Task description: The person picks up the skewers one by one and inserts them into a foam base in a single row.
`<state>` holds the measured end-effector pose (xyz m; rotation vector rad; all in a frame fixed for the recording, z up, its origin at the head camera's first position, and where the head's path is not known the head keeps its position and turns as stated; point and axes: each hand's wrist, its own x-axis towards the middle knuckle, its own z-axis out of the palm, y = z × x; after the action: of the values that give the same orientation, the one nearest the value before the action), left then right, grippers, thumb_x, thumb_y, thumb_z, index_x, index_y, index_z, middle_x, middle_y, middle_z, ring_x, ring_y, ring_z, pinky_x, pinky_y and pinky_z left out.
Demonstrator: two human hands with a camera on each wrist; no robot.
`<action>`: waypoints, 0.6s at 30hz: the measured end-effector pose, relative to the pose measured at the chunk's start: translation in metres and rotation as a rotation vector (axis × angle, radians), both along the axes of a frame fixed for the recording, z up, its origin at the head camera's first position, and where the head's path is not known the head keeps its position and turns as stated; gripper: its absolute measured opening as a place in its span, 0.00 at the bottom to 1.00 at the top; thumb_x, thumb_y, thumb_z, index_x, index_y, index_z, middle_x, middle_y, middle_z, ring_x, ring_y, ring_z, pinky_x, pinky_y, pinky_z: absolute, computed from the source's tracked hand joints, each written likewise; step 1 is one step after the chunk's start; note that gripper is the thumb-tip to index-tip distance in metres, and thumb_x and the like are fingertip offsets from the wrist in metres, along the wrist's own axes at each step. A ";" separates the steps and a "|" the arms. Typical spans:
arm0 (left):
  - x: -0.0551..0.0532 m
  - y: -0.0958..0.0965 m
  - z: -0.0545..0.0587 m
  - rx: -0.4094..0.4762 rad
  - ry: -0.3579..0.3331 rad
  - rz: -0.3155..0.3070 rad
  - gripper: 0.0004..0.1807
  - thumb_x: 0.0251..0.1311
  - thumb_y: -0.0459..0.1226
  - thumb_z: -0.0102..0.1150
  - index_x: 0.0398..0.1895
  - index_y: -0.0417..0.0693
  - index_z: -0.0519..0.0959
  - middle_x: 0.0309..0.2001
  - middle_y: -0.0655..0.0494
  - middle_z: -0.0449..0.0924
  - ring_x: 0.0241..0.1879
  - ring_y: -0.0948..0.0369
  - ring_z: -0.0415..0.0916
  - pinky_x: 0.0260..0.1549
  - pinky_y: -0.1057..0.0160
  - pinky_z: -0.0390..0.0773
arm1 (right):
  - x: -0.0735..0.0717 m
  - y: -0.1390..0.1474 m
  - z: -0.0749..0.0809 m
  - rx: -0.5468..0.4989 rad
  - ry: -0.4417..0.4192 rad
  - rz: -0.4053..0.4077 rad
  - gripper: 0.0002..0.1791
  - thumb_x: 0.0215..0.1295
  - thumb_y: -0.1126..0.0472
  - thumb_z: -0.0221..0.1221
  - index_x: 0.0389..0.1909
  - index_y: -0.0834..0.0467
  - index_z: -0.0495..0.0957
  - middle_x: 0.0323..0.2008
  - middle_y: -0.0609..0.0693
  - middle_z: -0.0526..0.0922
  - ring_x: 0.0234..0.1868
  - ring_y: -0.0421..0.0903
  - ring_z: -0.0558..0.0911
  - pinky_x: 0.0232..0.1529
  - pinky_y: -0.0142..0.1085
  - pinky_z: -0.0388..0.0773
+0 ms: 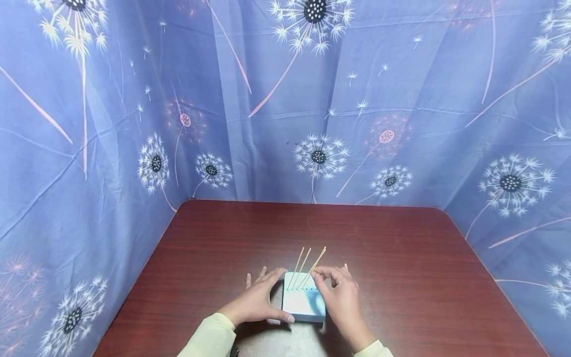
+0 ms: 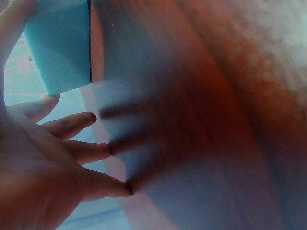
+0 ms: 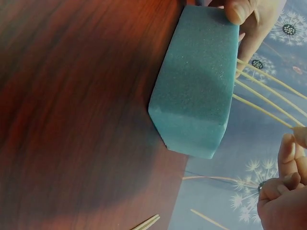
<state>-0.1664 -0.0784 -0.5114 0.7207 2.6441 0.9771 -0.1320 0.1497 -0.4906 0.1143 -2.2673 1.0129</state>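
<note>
Has the pale blue block [image 1: 303, 302] near the six o'clock edge of the surface [image 1: 401, 258], between both hands: with the left hand [image 1: 256, 300] at nine o'clock of it and the right hand [image 1: 341, 292] at three, partly over its top. Grips the block along its nine o'clock side with the left hand, thumb at the seven o'clock corner, index finger at the eleven, a wide gap between them; spreads the other fingers, off the block. Pinches a thin wooden stick [image 1: 319, 259] with the right hand, thumb and index finger together on it, other fingers curled. Has three more sticks [image 1: 296, 268] standing in the top, leaning toward one o'clock, with small holes [image 1: 311, 289] in a row toward three o'clock. Cannot tell how deep the pinched stick sits. Has loose sticks [image 3: 146, 223] lying at six o'clock in the right wrist view. Has dandelion-printed cloth [image 1: 267, 139] at twelve o'clock.
</note>
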 end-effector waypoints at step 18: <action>-0.002 0.000 -0.001 -0.014 -0.030 -0.001 0.67 0.41 0.62 0.85 0.82 0.45 0.61 0.80 0.39 0.62 0.81 0.30 0.46 0.68 0.16 0.31 | 0.008 0.046 0.009 -0.166 -0.388 -0.110 0.22 0.63 0.52 0.76 0.54 0.58 0.87 0.28 0.43 0.83 0.25 0.39 0.70 0.30 0.33 0.67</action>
<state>-0.1680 -0.0786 -0.5126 0.6988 2.6213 0.9613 -0.1238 0.1953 -0.4815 -0.2990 -2.4840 1.2441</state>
